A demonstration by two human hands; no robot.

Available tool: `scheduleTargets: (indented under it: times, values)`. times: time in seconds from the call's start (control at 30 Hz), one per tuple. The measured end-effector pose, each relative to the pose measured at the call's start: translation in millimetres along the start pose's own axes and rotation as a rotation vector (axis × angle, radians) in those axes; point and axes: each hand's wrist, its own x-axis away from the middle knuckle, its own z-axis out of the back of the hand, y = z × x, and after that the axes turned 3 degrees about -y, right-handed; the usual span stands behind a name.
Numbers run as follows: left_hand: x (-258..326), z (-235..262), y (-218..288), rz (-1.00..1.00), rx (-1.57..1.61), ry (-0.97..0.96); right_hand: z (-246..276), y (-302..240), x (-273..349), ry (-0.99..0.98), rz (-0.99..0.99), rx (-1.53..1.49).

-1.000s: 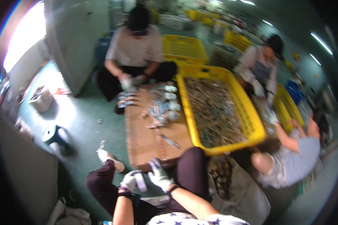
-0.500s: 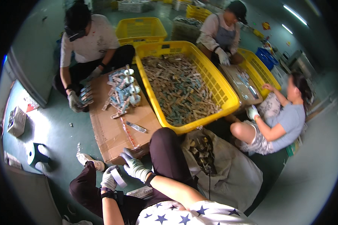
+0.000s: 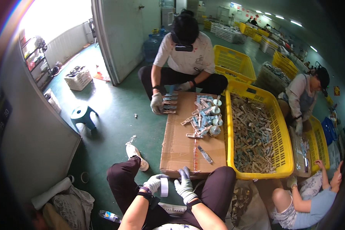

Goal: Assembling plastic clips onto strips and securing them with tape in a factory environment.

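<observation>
A flattened cardboard box (image 3: 180,142) lies on the green floor (image 3: 111,111). At its near edge the left hand (image 3: 154,183) has fingers clamped on a white tape roll (image 3: 164,187); the right hand (image 3: 185,187), fingers spread apart, rests just beside. Beyond it sits a yellow crate (image 3: 280,153); a person (image 3: 186,57) crouches at its far end. The view has swung left since 0.5 s ago, showing a doorway.

Crate (image 3: 272,168) right of cardboard sheet (image 3: 180,145)

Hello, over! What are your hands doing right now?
Left hand gloved, grip on white tape roll. Right hand gloved, open beside roll. Cardboard box just ahead, yellow crate beyond.
</observation>
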Motion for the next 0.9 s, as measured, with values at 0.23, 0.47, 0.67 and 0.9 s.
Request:
scheduleTargets:
  times: [0.23, 0.47, 0.67, 0.9]
  values:
    - [3.5, -6.1, 8.0, 0.042, -0.006, 0.015, 0.3, 2.0, 0.0, 0.008, 0.0, -0.009]
    - [-8.0, 3.7, 0.0, 0.027, -0.027, -0.016, 1.2, -1.6, -1.5, 0.015, 0.007, 0.005]
    - [-4.7, 6.3, 2.0, 0.023, -0.038, 0.0, -2.3, -3.0, -1.4, -0.016, -0.04, -0.064]
    - [5.1, -3.9, 11.4, 0.049, -0.06, 0.011, -0.6, 0.8, -0.7, 0.0, 0.002, 0.036]
